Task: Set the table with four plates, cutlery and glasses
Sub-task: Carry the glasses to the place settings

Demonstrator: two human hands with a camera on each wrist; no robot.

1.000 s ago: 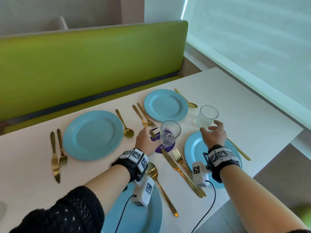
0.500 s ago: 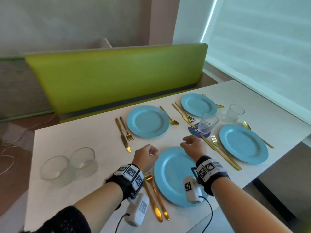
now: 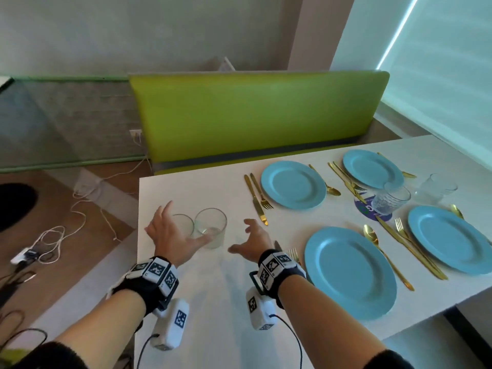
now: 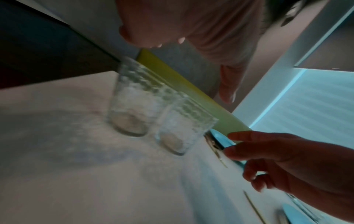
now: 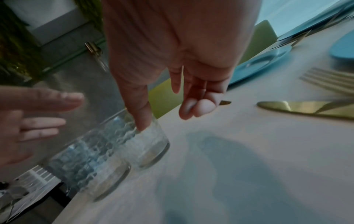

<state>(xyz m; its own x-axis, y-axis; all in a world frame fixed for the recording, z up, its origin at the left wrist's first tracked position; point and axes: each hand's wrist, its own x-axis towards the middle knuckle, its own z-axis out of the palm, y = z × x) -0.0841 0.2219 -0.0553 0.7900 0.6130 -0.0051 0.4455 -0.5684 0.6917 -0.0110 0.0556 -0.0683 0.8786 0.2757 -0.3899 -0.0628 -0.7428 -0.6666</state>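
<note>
Left hand (image 3: 170,233) spread wide, holding nothing, just beside left glass (image 3: 183,226) of upright pair near table (image 3: 213,315) left edge. Right hand (image 3: 253,242) fingers apart, empty, right of right glass (image 3: 211,227). Glasses touching or nearly so; contact with fingers unclear through blur. Each hand nearer own glass.

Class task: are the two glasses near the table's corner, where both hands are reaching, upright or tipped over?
Upright. Both glasses stand on their bases on the table, open rims up.
</note>
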